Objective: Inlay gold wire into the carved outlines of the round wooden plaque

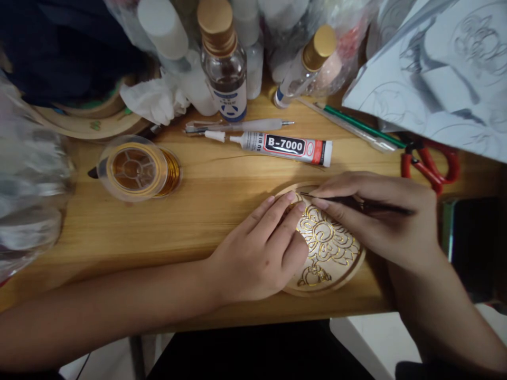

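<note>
A round, pale wooden disc (357, 265) with a raised rim lies near the table's front edge. Gold wire (325, 232) bent into a flower pattern covers much of its face. My left hand (265, 256) rests over the disc's left side, fingers stretched out flat and fingertips near the upper rim; its thumb is hidden. Pinched in my right hand (404, 224) are dark tweezers (348, 201), their thin tip at the disc's top close to my left fingertips. Whether the tip grips any wire is too small to tell.
Beyond the disc lie a B-7000 glue tube (287, 148) and a clear pen-like tool (253, 125). A spool of gold wire (138, 168) stands left. Red-handled scissors (431, 163) and a phone (473, 245) are right. Bottles (224, 79) and pattern sheets (439, 79) line the back.
</note>
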The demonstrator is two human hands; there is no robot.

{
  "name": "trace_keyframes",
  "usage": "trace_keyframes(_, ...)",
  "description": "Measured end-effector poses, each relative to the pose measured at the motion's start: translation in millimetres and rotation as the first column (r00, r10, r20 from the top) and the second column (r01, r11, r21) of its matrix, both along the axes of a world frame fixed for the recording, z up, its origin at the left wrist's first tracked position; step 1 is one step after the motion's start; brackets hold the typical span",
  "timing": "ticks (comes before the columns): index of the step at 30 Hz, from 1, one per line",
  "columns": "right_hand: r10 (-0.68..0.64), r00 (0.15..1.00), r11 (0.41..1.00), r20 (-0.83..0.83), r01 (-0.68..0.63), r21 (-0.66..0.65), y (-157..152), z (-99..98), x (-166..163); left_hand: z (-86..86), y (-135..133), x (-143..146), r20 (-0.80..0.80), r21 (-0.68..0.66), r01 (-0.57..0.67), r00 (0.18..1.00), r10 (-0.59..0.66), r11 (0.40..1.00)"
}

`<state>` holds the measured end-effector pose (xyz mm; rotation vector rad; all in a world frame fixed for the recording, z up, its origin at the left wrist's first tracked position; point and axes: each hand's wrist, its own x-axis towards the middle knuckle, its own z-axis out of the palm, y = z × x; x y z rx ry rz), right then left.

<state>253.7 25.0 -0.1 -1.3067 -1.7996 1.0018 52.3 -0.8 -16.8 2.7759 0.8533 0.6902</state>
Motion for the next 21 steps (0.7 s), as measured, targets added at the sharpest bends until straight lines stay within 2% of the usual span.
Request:
trace_keyframes(5,0.027,1.0,1.0,0.013,-0.027,0.011,0.3,-0.8,0.1,-0.7,-1.0,-1.5,-0.02,-0.008,0.011,1.0,-0.011,1.0)
trace_keyframes(11,-0.039,0.999,0.999,0.027,0.04,-0.027,-1.3,-1.0,-3.1,-0.5,-1.5,-3.9,-0.023,-0.019,0.024,0.999,-0.024,1.0)
trace_keyframes(21,-0.042,0.999,0.999,0.02,0.042,-0.021,-1.6,-0.8,-4.3,-0.9,-1.5,-2.9,-0.031,-0.007,0.013,0.999,-0.013,1.0)
